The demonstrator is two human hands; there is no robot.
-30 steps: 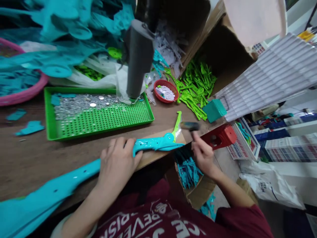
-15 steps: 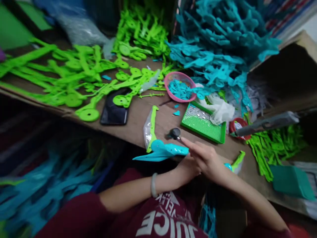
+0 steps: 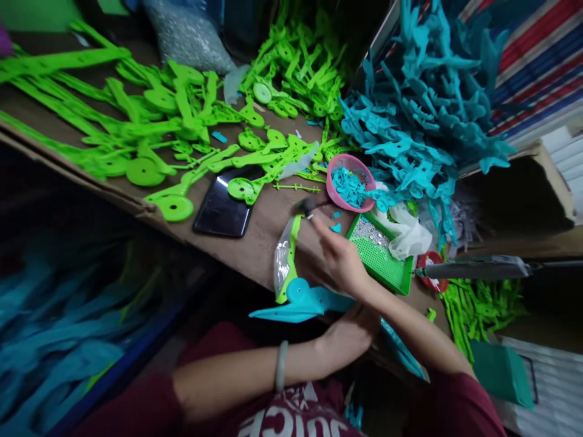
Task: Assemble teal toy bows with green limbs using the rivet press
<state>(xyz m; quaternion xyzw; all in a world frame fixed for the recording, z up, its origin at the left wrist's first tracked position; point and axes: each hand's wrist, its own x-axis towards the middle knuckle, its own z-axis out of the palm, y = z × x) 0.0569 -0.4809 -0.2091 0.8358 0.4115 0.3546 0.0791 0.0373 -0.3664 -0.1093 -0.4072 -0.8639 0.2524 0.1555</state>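
A long blue plastic piece (image 3: 300, 305) lies across the table's front edge, and my left hand (image 3: 350, 337) is closed round its middle, partly hidden under my right forearm. Above it my right hand (image 3: 339, 252) grips a small dark round-headed tool (image 3: 306, 208), blurred by motion, its head near the top of a green curved piece. That green piece (image 3: 294, 258), with a clear blade-like part along its left side, lies just above the blue piece's left end.
A pink bowl (image 3: 329, 182) of blue bits stands behind a green tray (image 3: 380, 274) of small metal parts. A dark phone (image 3: 223, 209) lies left. Green parts (image 3: 146, 172) and blue parts (image 3: 410, 115) are heaped behind. A grey pen-like tool (image 3: 478, 267) is at right.
My right hand has moved up and left with the dark tool, away from the blue piece. My left hand still holds that piece. The view has shifted, showing things at different places.
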